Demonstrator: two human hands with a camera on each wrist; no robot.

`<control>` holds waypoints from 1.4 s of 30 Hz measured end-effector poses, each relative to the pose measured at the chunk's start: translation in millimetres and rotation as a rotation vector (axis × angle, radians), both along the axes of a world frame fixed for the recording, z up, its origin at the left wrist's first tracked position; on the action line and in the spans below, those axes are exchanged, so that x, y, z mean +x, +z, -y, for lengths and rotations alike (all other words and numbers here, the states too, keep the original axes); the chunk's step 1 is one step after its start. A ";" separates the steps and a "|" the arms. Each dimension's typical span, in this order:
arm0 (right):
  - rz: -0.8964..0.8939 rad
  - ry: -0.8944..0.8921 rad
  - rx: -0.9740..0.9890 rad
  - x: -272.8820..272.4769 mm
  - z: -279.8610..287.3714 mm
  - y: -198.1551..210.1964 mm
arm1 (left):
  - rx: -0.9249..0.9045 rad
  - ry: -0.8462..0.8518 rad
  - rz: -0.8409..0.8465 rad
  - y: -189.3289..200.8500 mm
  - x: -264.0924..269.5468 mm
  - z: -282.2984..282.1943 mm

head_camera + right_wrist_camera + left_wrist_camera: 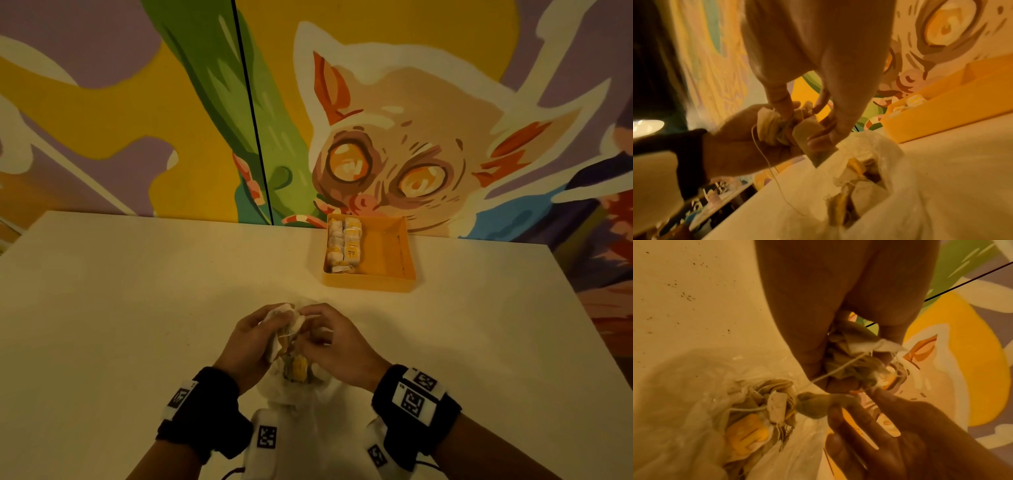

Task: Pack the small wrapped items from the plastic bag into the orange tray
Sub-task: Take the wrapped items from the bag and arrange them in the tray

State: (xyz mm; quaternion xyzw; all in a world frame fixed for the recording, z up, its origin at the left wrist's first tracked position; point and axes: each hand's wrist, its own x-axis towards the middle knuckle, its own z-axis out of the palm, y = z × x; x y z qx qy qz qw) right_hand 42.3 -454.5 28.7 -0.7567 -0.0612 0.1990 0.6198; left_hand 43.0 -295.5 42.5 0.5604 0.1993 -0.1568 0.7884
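From the head view, your left hand [251, 334] and right hand [337, 342] meet just above the mouth of the plastic bag [301, 387], well short of the orange tray [368, 282], which sits beyond the bag at the far edge of the bench [137, 291]. Both are closed around a clump of small wrapped items [284, 322] with strings. Two rows already fill the tray's left side; its right side is bare. Separate one item fully before you carry it to the tray, or the strings will drag its neighbours out.

At the left wrist, your left hand [818, 321] curls round several crumpled items [849, 353], while the right hand [890, 426] pinches one item [813, 405] hanging nearer the bag [694, 402]. A string [838, 368] runs taut from the held bunch toward the bag's mouth. Ease that string free rather than tugging; hold the bunch still and draw the single item away slowly.

At the right wrist, the right hand [818, 81] pinches down on the bunch [777, 128] cupped in the left hand [742, 138], above the bag [879, 186], with the tray [941, 116] beyond it. A loose string [768, 162] trails down toward the bag.

How many items you hold is hard to say; they are perhaps four or five, overlapped and blurred. The bag's depths and the tray's near inner wall are hidden.
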 end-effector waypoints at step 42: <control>0.004 -0.189 -0.093 6.5 13.7 -4.0 | 0.192 -0.058 -0.035 4.0 2.1 -33.5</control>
